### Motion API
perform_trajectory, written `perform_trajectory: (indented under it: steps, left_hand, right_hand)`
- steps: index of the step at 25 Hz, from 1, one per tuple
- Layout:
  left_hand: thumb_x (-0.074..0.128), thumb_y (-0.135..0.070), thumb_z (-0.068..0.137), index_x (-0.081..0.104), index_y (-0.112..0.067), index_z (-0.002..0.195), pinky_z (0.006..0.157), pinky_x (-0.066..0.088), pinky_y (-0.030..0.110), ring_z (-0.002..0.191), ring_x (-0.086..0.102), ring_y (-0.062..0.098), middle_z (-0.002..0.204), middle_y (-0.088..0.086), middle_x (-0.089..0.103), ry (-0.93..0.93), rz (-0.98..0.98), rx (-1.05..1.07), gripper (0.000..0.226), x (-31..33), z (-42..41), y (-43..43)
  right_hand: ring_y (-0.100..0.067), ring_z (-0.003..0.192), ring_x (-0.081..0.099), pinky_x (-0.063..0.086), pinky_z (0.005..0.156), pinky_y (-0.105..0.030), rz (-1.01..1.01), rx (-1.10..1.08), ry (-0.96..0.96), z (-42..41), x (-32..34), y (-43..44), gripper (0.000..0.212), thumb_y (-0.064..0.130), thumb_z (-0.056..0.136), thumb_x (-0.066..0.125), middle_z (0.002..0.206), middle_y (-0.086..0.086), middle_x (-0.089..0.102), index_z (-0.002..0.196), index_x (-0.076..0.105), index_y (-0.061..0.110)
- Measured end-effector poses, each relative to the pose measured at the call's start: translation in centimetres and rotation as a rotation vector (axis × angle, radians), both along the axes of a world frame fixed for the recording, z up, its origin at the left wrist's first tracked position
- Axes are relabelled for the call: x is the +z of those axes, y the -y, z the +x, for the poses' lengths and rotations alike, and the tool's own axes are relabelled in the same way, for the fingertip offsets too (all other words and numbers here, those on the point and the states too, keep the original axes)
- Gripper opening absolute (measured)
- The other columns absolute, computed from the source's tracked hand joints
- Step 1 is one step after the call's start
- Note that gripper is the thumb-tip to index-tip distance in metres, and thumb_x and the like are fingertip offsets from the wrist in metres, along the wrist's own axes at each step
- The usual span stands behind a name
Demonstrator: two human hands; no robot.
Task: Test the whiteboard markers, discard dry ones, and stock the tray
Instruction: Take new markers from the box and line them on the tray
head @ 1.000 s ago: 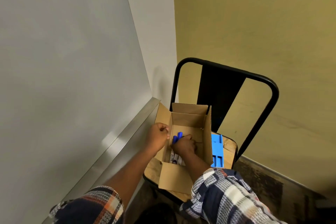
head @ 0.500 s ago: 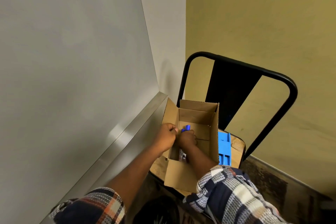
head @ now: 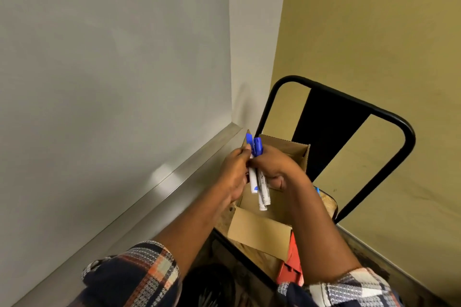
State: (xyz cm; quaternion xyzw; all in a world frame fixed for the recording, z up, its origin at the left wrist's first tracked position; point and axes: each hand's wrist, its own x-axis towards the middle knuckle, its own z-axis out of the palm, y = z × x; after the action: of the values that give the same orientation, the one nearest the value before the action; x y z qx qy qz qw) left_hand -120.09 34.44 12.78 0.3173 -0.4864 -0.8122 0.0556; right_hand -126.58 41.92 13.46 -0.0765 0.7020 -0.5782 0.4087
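Observation:
Above an open cardboard box (head: 259, 232) I hold a small bunch of white whiteboard markers (head: 262, 188) with blue caps (head: 257, 146), caps pointing up. My right hand (head: 277, 169) grips the bunch around its middle. Against the left side of the bunch, my left hand (head: 234, 172) has its fingers curled round one marker. The whiteboard (head: 112, 70) fills the left of the view, and its metal tray (head: 159, 189) runs along the bottom edge, just left of my hands.
The box sits on the wooden seat (head: 326, 204) of a black metal chair (head: 389, 117) in the corner by a yellow wall. A red plastic piece (head: 291, 266) lies beside the box near my right sleeve. A blue object (head: 317, 190) peeks out behind my right wrist.
My right hand has come up out of the box with the blue-capped markers. My left hand has let go of the box flap and now holds the markers too.

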Motion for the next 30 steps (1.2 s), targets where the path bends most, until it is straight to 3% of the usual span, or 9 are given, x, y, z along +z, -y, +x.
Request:
perform_trajectory:
  steps: [4, 8, 15, 18, 22, 24, 28, 30]
  left_hand:
    - [0.05, -0.021, 0.098, 0.066, -0.009, 0.102, 0.046, 0.047, 0.019, 0.047, 0.059, 0.005, 0.069, 0.0, 0.069, -0.109, 0.186, 0.116, 0.021, 2.4, 3.0, 2.5]
    - [0.055, -0.015, 0.094, 0.069, -0.012, 0.089, 0.036, 0.032, 0.015, 0.041, 0.031, 0.002, 0.067, -0.001, 0.056, -0.118, 0.138, 0.154, 0.015, 3.0, 7.1, 5.5]
    - [0.052, -0.013, 0.095, 0.061, -0.009, 0.086, 0.039, 0.028, 0.014, 0.039, 0.031, 0.002, 0.046, -0.008, 0.048, -0.143, 0.004, 0.018, 0.014, 4.6, 17.5, 9.5]
    - [0.055, -0.019, 0.094, 0.064, -0.008, 0.088, 0.038, 0.03, 0.015, 0.044, 0.032, 0.004, 0.057, -0.004, 0.05, -0.151, -0.028, -0.004, 0.016, 4.5, 23.7, 11.2]
    - [0.058, -0.016, 0.091, 0.064, -0.007, 0.1, 0.038, 0.031, 0.015, 0.053, 0.046, 0.007, 0.074, 0.002, 0.063, -0.193, 0.032, 0.055, 0.014, 3.6, 31.8, 12.5]
    - [0.063, -0.019, 0.085, 0.063, -0.006, 0.106, 0.041, 0.03, 0.017, 0.062, 0.044, 0.011, 0.082, 0.004, 0.064, -0.196, 0.031, 0.117, 0.025, 2.8, 35.9, 13.3]
    - [0.058, -0.017, 0.091, 0.055, -0.001, 0.124, 0.034, 0.025, 0.015, 0.052, 0.042, 0.006, 0.093, 0.008, 0.061, -0.209, 0.004, 0.25, 0.037, 1.8, 43.4, 14.7]
    - [0.058, -0.016, 0.091, 0.056, -0.005, 0.125, 0.038, 0.023, 0.016, 0.057, 0.042, 0.006, 0.108, 0.006, 0.065, -0.226, -0.029, 0.291, 0.036, 1.7, 46.2, 15.3]
  right_hand:
    - [-0.026, 0.072, 0.065, 0.058, 0.077, -0.038, -0.169, 0.158, 0.154, 2.3, 3.2, 1.4, 0.014, -0.011, 0.089, 0.055, 0.078, -0.018, 0.063, 0.102, 0.058, -0.005]
    - [-0.024, 0.072, 0.067, 0.058, 0.078, -0.037, -0.168, 0.223, 0.172, 5.8, 4.8, 3.6, 0.014, -0.01, 0.09, 0.055, 0.08, -0.018, 0.065, 0.102, 0.059, -0.004]
    - [-0.03, 0.078, 0.068, 0.058, 0.08, -0.041, -0.152, 0.337, 0.175, 14.5, 5.8, 7.4, 0.029, -0.009, 0.089, 0.057, 0.089, -0.024, 0.066, 0.117, 0.053, -0.016]
    - [-0.023, 0.068, 0.071, 0.061, 0.072, -0.034, -0.152, 0.436, 0.148, 20.4, 6.5, 8.8, 0.018, -0.009, 0.089, 0.056, 0.085, -0.02, 0.066, 0.107, 0.057, -0.011]
    - [-0.025, 0.076, 0.071, 0.057, 0.082, -0.038, -0.144, 0.524, 0.178, 28.1, 5.8, 10.6, 0.018, -0.009, 0.089, 0.057, 0.09, -0.022, 0.067, 0.106, 0.059, -0.003]
    - [-0.026, 0.078, 0.071, 0.057, 0.083, -0.038, -0.132, 0.573, 0.186, 32.0, 5.2, 11.9, 0.019, -0.008, 0.089, 0.058, 0.088, -0.02, 0.068, 0.106, 0.061, -0.001]
    - [-0.026, 0.081, 0.07, 0.058, 0.083, -0.037, -0.081, 0.721, 0.179, 38.2, 4.3, 15.1, 0.021, -0.006, 0.089, 0.06, 0.093, -0.021, 0.068, 0.11, 0.06, -0.002]
    - [-0.026, 0.082, 0.069, 0.057, 0.084, -0.037, -0.047, 0.811, 0.141, 40.4, 4.3, 16.7, 0.025, -0.004, 0.088, 0.061, 0.098, -0.022, 0.066, 0.113, 0.058, -0.004]
